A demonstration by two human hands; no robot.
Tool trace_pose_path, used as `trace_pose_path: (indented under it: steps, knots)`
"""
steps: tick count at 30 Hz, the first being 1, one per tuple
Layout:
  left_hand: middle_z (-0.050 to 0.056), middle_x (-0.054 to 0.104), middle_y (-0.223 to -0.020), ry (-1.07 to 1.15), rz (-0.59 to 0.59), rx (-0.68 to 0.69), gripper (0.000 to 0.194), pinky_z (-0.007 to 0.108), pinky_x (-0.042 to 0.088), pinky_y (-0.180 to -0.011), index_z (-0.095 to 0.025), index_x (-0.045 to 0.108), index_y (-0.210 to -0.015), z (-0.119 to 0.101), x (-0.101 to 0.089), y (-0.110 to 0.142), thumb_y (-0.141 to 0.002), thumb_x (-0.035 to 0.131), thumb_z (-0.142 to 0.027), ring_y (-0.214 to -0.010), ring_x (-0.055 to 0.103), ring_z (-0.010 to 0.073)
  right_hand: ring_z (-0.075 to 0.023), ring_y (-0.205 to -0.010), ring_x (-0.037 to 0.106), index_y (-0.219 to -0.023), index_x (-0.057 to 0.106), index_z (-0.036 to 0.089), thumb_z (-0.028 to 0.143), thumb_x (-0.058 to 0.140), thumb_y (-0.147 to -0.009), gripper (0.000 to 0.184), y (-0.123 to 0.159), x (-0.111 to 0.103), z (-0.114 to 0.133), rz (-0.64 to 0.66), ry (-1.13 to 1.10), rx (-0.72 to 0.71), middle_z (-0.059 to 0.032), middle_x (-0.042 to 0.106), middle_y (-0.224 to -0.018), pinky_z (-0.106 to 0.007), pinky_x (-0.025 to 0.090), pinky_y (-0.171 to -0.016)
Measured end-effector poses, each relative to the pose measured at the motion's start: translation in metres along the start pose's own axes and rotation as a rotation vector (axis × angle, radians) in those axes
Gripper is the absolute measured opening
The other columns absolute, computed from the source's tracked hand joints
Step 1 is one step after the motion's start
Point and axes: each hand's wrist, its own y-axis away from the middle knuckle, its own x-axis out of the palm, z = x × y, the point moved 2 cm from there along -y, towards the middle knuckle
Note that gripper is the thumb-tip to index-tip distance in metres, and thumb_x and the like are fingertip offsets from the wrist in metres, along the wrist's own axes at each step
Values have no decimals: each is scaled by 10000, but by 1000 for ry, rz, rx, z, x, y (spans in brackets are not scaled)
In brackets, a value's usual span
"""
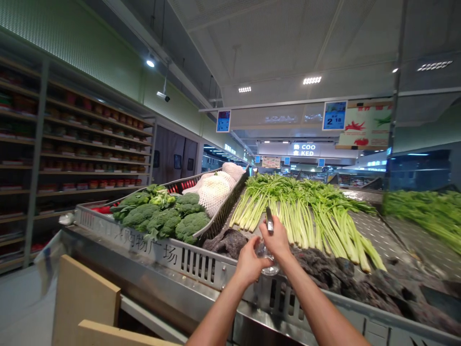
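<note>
My right hand (276,238) is closed round the neck of a clear bottle (270,268) with a narrow dark top (269,221), which looks like a spray bottle. Against the bottle's lower left side, my left hand (249,262) curls its fingers and thumb round the clear body. Both hands are over the front rim of the produce stand. Just beyond them, bunches of celery (298,216) lie in a row, pale stalks toward me and leaves at the back. The fingers partly hide the bottle.
Broccoli (158,218) and white netted produce (216,190) fill a grey crate (144,247) on the left. Crumpled dark cloth (324,271) lies along the front rim. A mirror panel (425,158) stands at right. Wooden boards (84,298) stick out at lower left, near stocked shelves (97,144).
</note>
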Motion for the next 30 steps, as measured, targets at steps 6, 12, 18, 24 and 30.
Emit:
trace_pose_path:
  steps: [6,12,18,24,30]
  knots:
    - [67,530,-1065,-81,-43,35,635,330,346,-855,-176,477,-1047,-9,7,-9,-448,686,-191,-974,472,218,-168,-650,518,-846,506,167,369,388,-675,290,-9,-10,-2,-113,-4,20,-36,564,-706,-265,366,-603]
    - [80,538,-1049,-129,-77,46,640,336,349,-844,-166,481,-1038,-29,14,-20,-443,697,-257,-972,472,231,-165,-628,507,-861,503,167,402,392,-678,318,-26,-20,-2,-142,31,3,-40,566,-715,-260,354,-573]
    - [108,530,-1054,-146,-57,14,680,333,360,-825,-131,464,-1064,-33,20,-23,-440,700,-261,-956,483,233,-160,-551,471,-715,501,188,390,375,-672,242,-34,-27,-4,-139,108,92,-12,524,-583,-254,322,-519]
    - [98,537,-1038,-105,-44,16,678,324,364,-817,-137,475,-1050,-33,24,-26,-425,712,-250,-958,483,227,-165,-568,481,-738,502,188,397,380,-666,252,-34,-32,-8,-160,93,121,-17,540,-608,-255,323,-522]
    - [97,536,-1038,-26,-20,58,666,324,355,-829,-142,482,-1044,-40,31,-30,-425,712,-225,-965,480,225,-171,-609,497,-789,506,186,400,390,-662,275,-35,-47,-3,-192,82,107,-27,566,-672,-260,331,-547]
